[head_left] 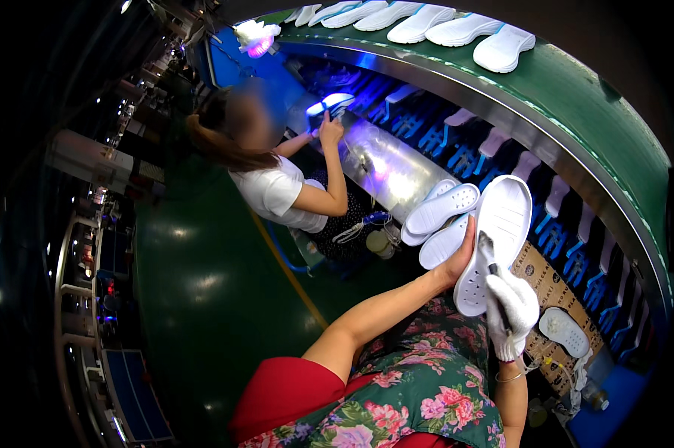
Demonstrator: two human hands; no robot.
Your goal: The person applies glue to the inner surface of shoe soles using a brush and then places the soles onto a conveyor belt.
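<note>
My bare left hand grips the left edge of a large white shoe sole, held tilted in front of me with its hollow side showing and small holes at its near end. In my right hand, which wears a white knit glove, is a brush with a dark handle. Its bristles lie over the middle of the sole; whether they touch it I cannot tell. Just left of the held sole, several other white soles lie overlapping on the metal surface, close to my left fingers.
A brown cardboard sheet bears a pale perforated sole-shaped piece. Beyond, a green conveyor belt carries white soles above a rack of blue holders. At left, a seated co-worker handles a sole on the metal worktop.
</note>
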